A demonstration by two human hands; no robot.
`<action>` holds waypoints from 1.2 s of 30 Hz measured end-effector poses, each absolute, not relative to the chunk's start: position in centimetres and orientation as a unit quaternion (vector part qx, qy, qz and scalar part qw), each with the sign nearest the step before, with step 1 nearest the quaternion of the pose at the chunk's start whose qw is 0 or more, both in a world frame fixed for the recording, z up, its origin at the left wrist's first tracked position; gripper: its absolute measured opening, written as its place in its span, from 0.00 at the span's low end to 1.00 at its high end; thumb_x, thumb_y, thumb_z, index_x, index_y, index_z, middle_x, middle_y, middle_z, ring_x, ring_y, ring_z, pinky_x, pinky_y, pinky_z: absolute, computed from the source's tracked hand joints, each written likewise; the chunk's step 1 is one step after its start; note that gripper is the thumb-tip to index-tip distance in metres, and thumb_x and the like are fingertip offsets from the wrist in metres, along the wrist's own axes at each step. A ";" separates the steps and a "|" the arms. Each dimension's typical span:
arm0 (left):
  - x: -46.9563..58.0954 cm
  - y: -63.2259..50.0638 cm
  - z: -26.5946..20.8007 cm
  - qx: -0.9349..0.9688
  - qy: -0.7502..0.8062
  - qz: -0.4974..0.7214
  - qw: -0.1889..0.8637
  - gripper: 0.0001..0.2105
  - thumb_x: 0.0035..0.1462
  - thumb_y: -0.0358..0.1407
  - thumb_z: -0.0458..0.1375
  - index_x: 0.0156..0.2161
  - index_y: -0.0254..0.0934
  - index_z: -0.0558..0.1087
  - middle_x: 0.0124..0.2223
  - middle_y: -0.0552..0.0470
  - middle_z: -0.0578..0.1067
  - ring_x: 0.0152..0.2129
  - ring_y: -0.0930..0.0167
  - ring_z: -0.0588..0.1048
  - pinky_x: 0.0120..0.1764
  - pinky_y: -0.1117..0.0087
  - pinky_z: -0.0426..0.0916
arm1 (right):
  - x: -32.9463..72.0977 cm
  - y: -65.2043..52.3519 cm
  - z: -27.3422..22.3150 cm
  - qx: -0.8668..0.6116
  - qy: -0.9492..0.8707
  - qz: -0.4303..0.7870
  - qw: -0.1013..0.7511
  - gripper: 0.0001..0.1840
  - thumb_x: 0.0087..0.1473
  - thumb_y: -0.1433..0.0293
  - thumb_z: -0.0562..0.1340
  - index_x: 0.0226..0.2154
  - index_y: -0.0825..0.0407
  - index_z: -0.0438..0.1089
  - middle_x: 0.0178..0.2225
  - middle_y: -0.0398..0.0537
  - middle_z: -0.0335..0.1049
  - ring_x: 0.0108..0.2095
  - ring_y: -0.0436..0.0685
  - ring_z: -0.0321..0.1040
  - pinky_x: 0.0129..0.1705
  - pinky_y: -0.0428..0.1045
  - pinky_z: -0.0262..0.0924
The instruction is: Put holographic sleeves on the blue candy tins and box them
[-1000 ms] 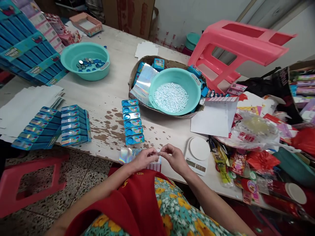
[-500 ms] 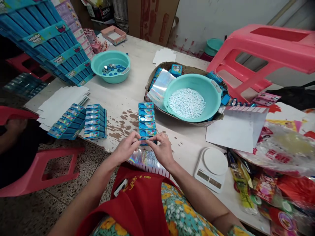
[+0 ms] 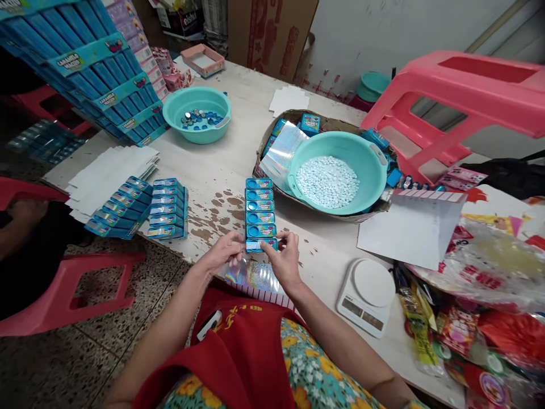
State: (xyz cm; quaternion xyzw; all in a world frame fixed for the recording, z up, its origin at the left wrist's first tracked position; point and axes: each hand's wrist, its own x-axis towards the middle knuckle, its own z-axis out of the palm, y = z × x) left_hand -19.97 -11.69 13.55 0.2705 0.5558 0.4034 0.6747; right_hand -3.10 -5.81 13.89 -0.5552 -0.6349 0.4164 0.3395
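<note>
Several small blue candy tins stand in a column, each with a round window at its left. Across the nearest tin, a shiny clear sticker seems to lie. My right hand grips this tin at its right side, thumb pressed on the top and fingers behind. Beside its left end is my left hand, fingers loosely bent and apart, holding nothing I can see. A holographic sticker sheet lies at the table edge below both hands.
A teal basin of white candies rests on a cardboard tray of tins. Another teal basin holds small discs. Left are tin stacks, white card sheets and a seated person's hand. Right is a white scale.
My left hand has come away from the nearest tin toward the left. My right thumb now presses on its top. The view has shifted slightly.
</note>
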 end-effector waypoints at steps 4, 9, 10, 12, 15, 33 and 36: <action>-19.1 -12.4 10.8 0.223 0.605 0.412 0.644 0.16 0.48 0.45 0.57 0.36 0.37 0.60 0.18 0.61 0.64 0.11 0.79 0.61 0.16 0.78 0.53 | -3.0 -5.5 13.0 -0.549 -0.593 0.489 0.328 0.17 0.42 0.61 0.64 0.34 0.50 0.60 0.29 0.40 0.58 0.28 0.50 0.55 0.30 0.47 0.57; -18.7 -14.7 8.4 0.269 0.740 0.344 0.512 0.13 0.48 0.46 0.55 0.30 0.37 0.62 0.18 0.61 0.64 0.14 0.77 0.63 0.19 0.77 0.55 | -0.1 -4.6 12.0 -0.513 -0.578 0.528 0.353 0.15 0.52 0.59 0.56 0.40 0.49 0.60 0.35 0.44 0.64 0.33 0.52 0.62 0.34 0.48 0.59; -18.6 -15.3 8.1 0.298 0.756 0.323 0.485 0.13 0.49 0.46 0.54 0.29 0.37 0.63 0.19 0.60 0.65 0.16 0.76 0.65 0.21 0.76 0.57 | 1.0 -4.6 11.3 -0.522 -0.594 0.505 0.346 0.16 0.53 0.58 0.55 0.42 0.50 0.60 0.39 0.47 0.65 0.36 0.53 0.63 0.36 0.49 0.59; -18.0 -16.2 7.7 0.375 0.751 0.274 0.470 0.12 0.52 0.44 0.51 0.28 0.37 0.65 0.22 0.57 0.68 0.20 0.74 0.68 0.25 0.75 0.60 | 3.5 -4.7 9.3 -0.554 -0.658 0.435 0.265 0.19 0.51 0.56 0.56 0.41 0.50 0.63 0.42 0.52 0.65 0.40 0.57 0.63 0.38 0.51 0.59; -15.7 -16.0 7.1 0.512 0.682 0.221 0.474 0.09 0.55 0.40 0.50 0.34 0.38 0.69 0.33 0.53 0.74 0.31 0.70 0.71 0.34 0.72 0.63 | 6.8 -5.4 5.6 -0.559 -0.749 0.354 0.035 0.18 0.42 0.55 0.64 0.31 0.51 0.69 0.33 0.51 0.69 0.35 0.60 0.64 0.35 0.52 0.56; -10.7 -10.5 4.5 0.620 0.666 0.062 0.409 0.15 0.58 0.38 0.45 0.27 0.36 0.70 0.31 0.48 0.74 0.30 0.67 0.70 0.36 0.68 0.58 | 7.7 -10.1 3.7 -0.352 -0.926 0.135 0.010 0.24 0.57 0.71 0.53 0.57 0.48 0.56 0.59 0.51 0.53 0.58 0.63 0.47 0.55 0.60 0.44; -10.6 -10.3 4.1 0.608 0.674 0.069 0.414 0.16 0.58 0.38 0.44 0.26 0.35 0.70 0.30 0.47 0.74 0.31 0.66 0.70 0.36 0.68 0.58 | 8.2 -10.2 3.8 -0.321 -0.932 0.169 0.023 0.20 0.57 0.71 0.54 0.53 0.50 0.60 0.59 0.51 0.55 0.58 0.63 0.48 0.55 0.59 0.46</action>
